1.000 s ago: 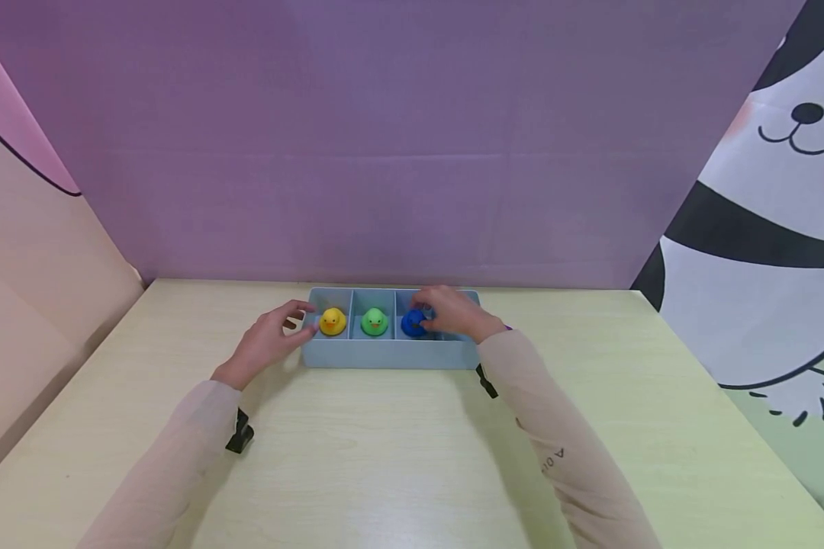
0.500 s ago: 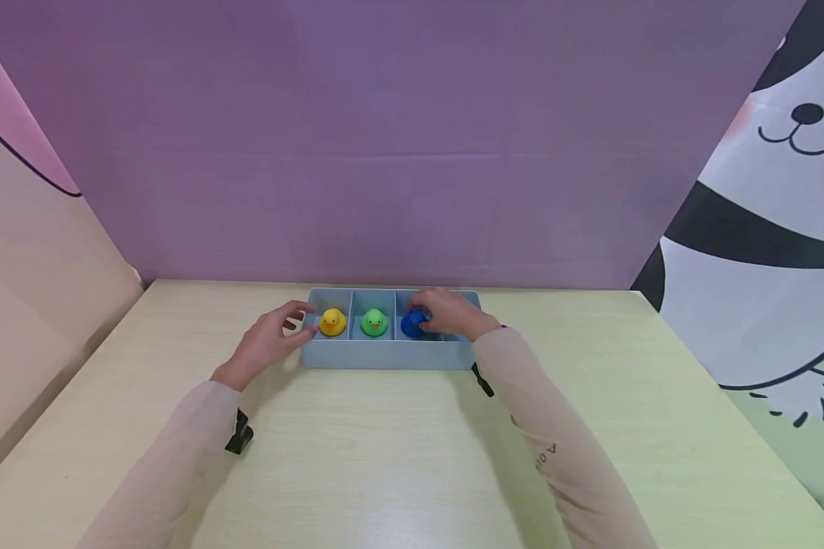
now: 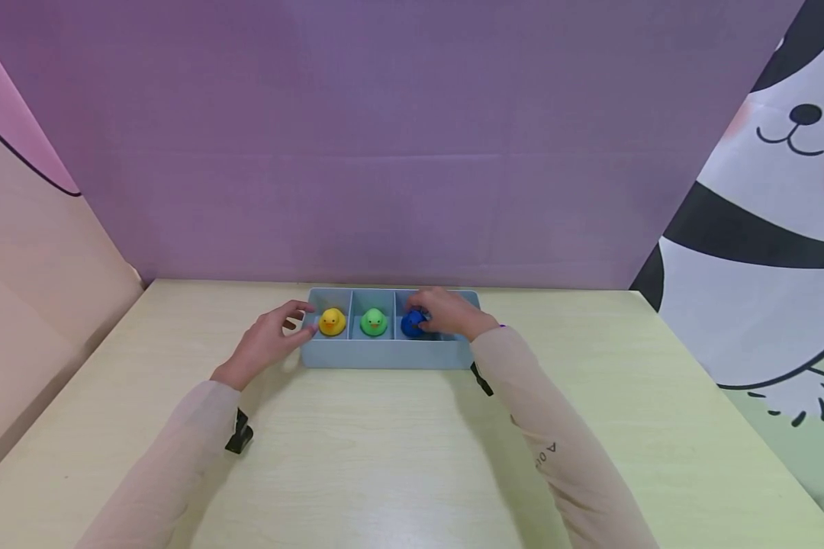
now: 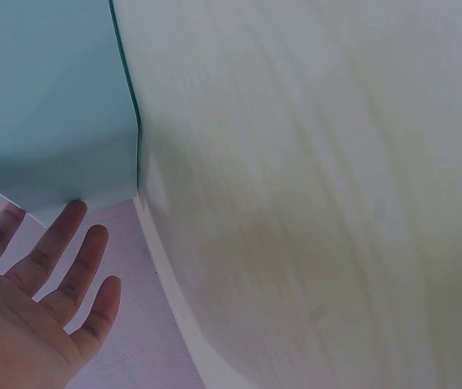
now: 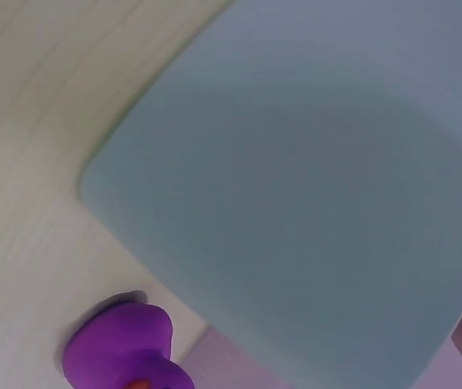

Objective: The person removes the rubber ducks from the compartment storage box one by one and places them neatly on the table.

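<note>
A pale blue divided box [image 3: 384, 354] stands near the far edge of the table. A yellow rubber duck [image 3: 332, 322] sits in its left compartment, and a green rubber duck [image 3: 374, 323] in the one beside it. With thumb and fingers my right hand [image 3: 453, 313] pinches a blue rubber duck [image 3: 411, 323] inside the third compartment, partly covering it. At the box's left end is my left hand [image 3: 268, 338], thumb at the front corner. The left wrist view shows its fingers [image 4: 59, 235] spread, fingertips right at the end wall.
Just beyond the box's right end, a purple rubber duck [image 5: 121, 348] rests on the table; the right arm almost covers it in the head view. A purple backdrop [image 3: 384, 152] rises behind the table [image 3: 371, 457]. The right hand hides the box's right end.
My right hand and forearm have shifted slightly left, with the blue duck still between the fingers. The left hand and the other ducks have stayed in place.
</note>
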Demonstrator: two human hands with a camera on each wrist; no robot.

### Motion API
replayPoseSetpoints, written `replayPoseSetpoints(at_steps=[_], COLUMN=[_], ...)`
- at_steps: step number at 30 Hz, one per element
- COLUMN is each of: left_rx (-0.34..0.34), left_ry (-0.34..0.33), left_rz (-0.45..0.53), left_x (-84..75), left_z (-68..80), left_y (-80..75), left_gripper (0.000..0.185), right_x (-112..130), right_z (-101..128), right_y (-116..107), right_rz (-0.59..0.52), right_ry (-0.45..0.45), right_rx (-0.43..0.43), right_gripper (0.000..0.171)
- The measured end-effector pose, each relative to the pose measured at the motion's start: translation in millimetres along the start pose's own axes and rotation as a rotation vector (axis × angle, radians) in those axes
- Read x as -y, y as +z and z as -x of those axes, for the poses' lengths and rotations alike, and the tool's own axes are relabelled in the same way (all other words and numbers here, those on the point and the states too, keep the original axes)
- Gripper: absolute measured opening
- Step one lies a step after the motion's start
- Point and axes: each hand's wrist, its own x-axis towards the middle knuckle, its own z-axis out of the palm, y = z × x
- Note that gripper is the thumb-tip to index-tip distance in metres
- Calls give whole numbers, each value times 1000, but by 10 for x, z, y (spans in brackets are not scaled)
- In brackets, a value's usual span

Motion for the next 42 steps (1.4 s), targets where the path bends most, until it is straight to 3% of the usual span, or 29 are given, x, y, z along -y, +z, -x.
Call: replayPoseSetpoints(at_steps=[7,14,42], left_rx=[4,2,2], left_ry=[-3,-3,7], left_rz=[3,9,8], left_x=[-4,-20,-28], left_z=[2,9,11], left_y=[-1,-12,-14], left_gripper=[44,44,44], right_x=[4,12,22], right_z=[2,22,295], right_y=[-29,-109,-487], right_rz=[5,21,-15], right_ry=[-3,-66,-31], right_rx=[4,-32,-102], right_gripper=[29,27,32])
